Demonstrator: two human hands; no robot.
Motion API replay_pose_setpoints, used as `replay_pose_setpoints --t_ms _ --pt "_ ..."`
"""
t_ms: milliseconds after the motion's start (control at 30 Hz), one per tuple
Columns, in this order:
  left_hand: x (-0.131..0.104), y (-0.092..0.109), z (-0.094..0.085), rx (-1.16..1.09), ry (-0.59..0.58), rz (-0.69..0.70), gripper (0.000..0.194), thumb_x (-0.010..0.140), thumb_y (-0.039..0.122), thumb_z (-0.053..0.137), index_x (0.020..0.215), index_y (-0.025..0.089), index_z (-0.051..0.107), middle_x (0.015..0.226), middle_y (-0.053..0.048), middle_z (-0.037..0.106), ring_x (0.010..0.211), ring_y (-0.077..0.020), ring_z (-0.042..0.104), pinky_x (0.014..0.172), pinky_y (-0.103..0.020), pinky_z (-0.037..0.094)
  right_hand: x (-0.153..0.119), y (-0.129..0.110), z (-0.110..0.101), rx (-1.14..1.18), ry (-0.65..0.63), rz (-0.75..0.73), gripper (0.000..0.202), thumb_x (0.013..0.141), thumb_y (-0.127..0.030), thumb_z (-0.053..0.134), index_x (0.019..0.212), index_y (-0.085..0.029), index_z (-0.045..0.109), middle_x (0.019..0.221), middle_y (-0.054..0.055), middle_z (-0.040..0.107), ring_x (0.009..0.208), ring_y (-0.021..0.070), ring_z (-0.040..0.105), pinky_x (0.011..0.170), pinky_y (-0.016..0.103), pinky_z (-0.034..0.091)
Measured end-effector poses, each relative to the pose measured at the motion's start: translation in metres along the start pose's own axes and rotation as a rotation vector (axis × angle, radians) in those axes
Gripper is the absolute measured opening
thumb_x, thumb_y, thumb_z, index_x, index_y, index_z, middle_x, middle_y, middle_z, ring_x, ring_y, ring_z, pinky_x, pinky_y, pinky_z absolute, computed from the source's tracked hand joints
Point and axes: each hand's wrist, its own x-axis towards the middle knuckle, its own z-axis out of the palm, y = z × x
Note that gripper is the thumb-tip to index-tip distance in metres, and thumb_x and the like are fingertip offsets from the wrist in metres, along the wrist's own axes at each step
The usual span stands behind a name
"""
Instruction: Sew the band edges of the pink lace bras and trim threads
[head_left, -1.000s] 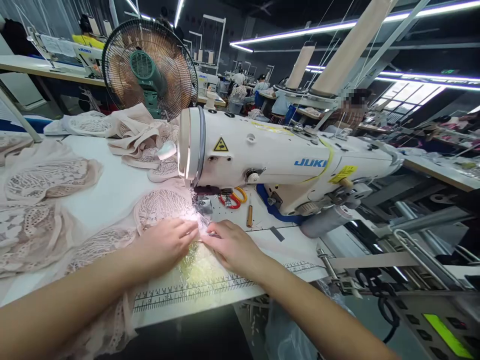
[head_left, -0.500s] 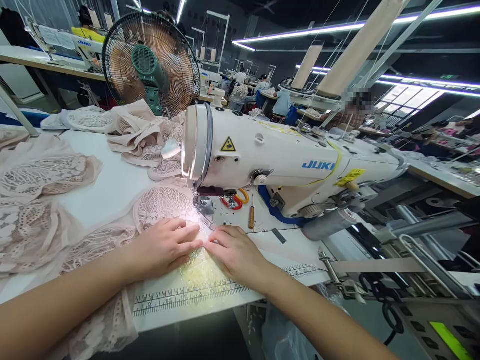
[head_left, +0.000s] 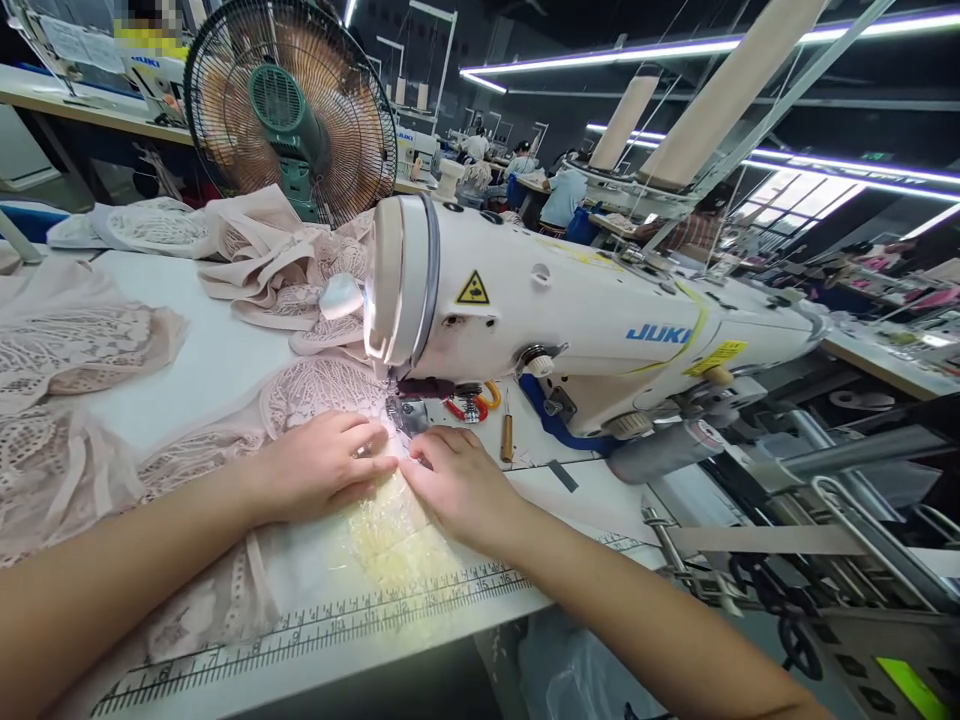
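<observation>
A beige lace bra piece (head_left: 319,388) lies under the needle end of a white sewing machine (head_left: 577,305). My left hand (head_left: 322,465) rests on the lace left of the presser foot (head_left: 406,414), fingers stretched out and lying on the fabric. Just in front of the foot, my right hand (head_left: 461,490) has thumb and fingers closed at the fabric's edge; the exact grip is partly hidden. The fingertips of both hands nearly meet. Below them, a yellowish taped patch (head_left: 401,545) covers part of the table by a printed ruler strip (head_left: 330,625).
More lace pieces (head_left: 97,350) spread over the left of the table. Behind stands a large fan (head_left: 289,110). Scissors with red and yellow handles (head_left: 489,397) and a wooden-handled tool (head_left: 508,435) lie beneath the machine arm. A metal tape guide (head_left: 675,540) sits at right.
The view has shifted slightly, with the table edge tilting. Both hands stay at the presser foot, and the lace has moved a little with them toward the needle.
</observation>
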Motion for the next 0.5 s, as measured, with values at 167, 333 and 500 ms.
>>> replay_pose_setpoints --t_ms 167,333,500 --pt "0.002 -0.015 0.001 0.03 -0.012 0.019 0.031 0.095 0.027 0.041 0.119 0.025 0.061 0.112 -0.012 0.063 0.099 -0.0251 0.057 0.081 -0.039 0.049 0.012 0.001 0.0 -0.068 -0.032 0.045 0.021 0.087 -0.008 0.043 0.078 -0.017 0.06 0.085 0.005 0.055 0.085 0.0205 0.046 0.075 0.033 0.034" --pt "0.002 -0.029 0.004 0.018 -0.015 0.03 0.034 0.096 0.026 0.037 0.121 0.024 0.061 0.12 -0.012 0.063 0.103 -0.0237 0.059 0.084 -0.038 0.05 0.022 0.0 0.006 -0.103 -0.05 0.099 0.02 0.083 -0.004 0.044 0.076 -0.017 0.058 0.08 0.006 0.053 0.081 0.0209 0.046 0.073 0.034 0.033" --pt "0.003 -0.043 0.009 0.021 -0.043 0.027 0.038 0.098 0.027 0.033 0.126 0.022 0.059 0.126 -0.014 0.061 0.11 -0.0272 0.057 0.087 -0.044 0.051 0.027 -0.003 0.012 -0.1 -0.024 0.147 0.022 0.08 0.0 0.042 0.075 -0.017 0.056 0.076 0.006 0.051 0.076 0.0211 0.045 0.068 0.034 0.031"
